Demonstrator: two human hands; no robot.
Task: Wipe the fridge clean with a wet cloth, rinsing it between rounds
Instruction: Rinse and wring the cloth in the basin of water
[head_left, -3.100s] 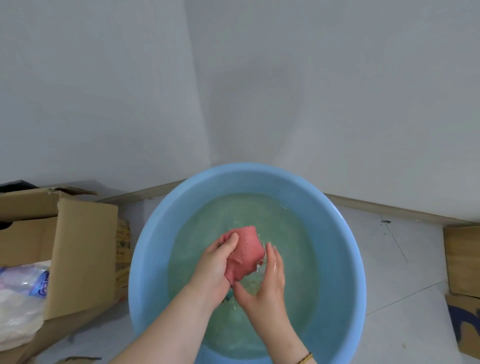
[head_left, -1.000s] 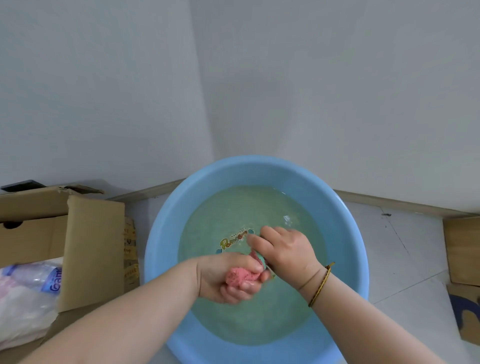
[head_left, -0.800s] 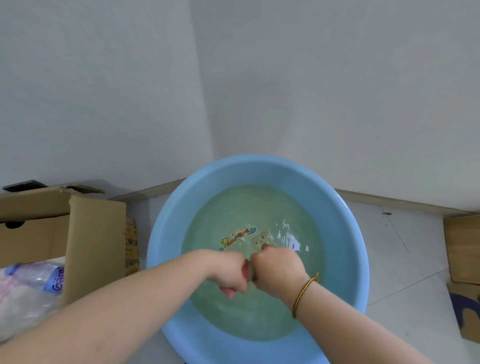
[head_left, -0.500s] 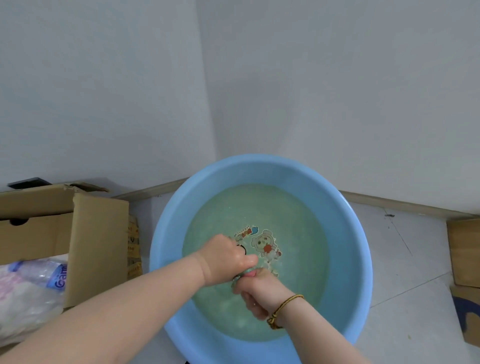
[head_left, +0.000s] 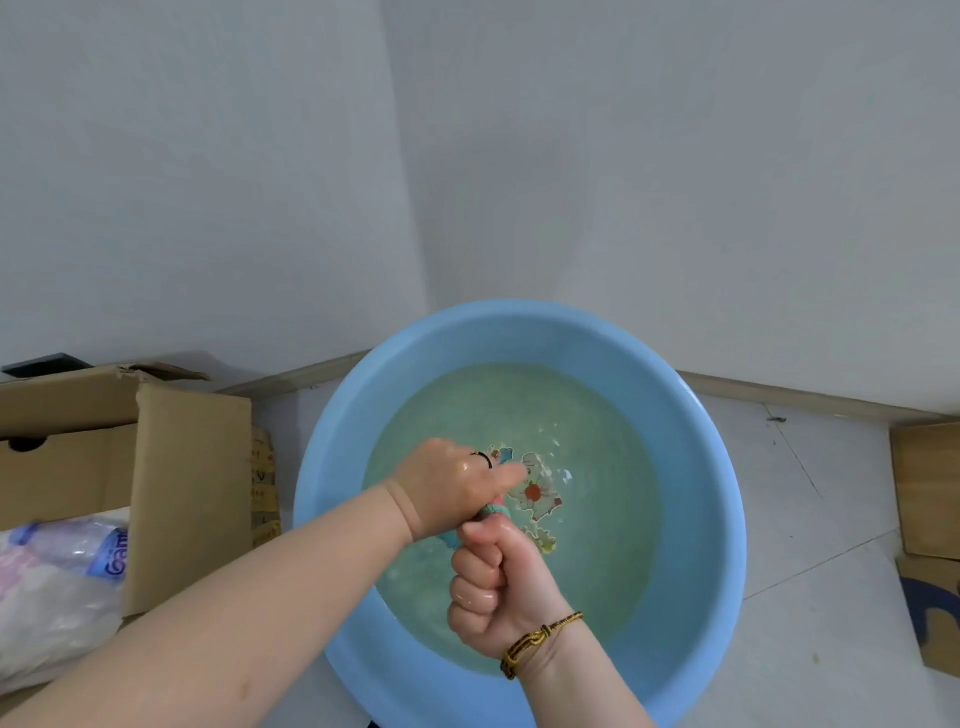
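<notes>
A round blue basin (head_left: 691, 457) stands on the floor in a room corner, holding greenish water with a cartoon print on its bottom. Above the water, both of my fists grip the twisted pink and teal cloth (head_left: 492, 513). Only a short bit of it shows between them. My left hand (head_left: 447, 486), wearing a ring, holds the far end. My right hand (head_left: 491, 587), with a braided wristband, holds the near end, palm side up. The fridge is out of view.
An open cardboard box (head_left: 171, 483) with a plastic bag and bottle (head_left: 57, 577) inside stands left of the basin. More cardboard boxes (head_left: 924, 488) sit at the right edge. White walls meet just behind the basin. Tiled floor lies around it.
The pink cloth, held loosely bunched over the water at first, is now twisted tight between both fists. My right hand turned palm up and came nearer; the left rose above it.
</notes>
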